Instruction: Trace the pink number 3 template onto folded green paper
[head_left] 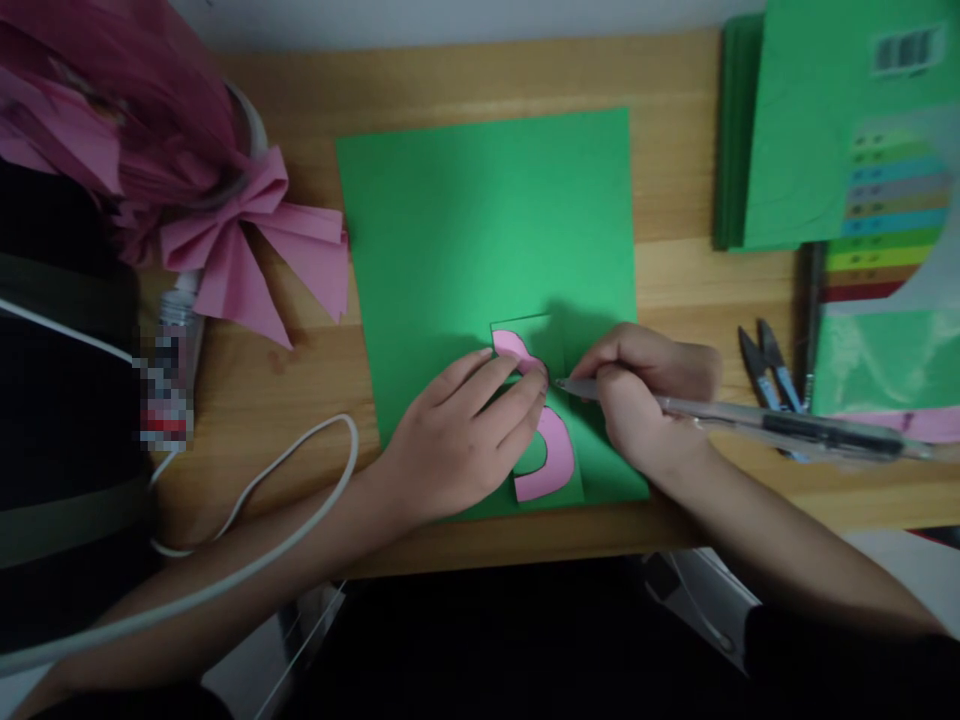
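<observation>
Head view: the left hand [465,440] lies flat, pinning a pink curved paper cut-out [553,462] on the green paper sheet [487,220] beneath, while the right hand [645,400] beside it grips a clear plastic pen [750,418], apparently tracing its edge, which needs steady pinning.

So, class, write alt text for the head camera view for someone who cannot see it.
A left hand presses a pink S-shaped paper cutout flat on a green sheet while the right hand holds a pen tip at its edge. On the wooden table, a pink paper bow lies left, small snips and a coloured paper pack right.
</observation>
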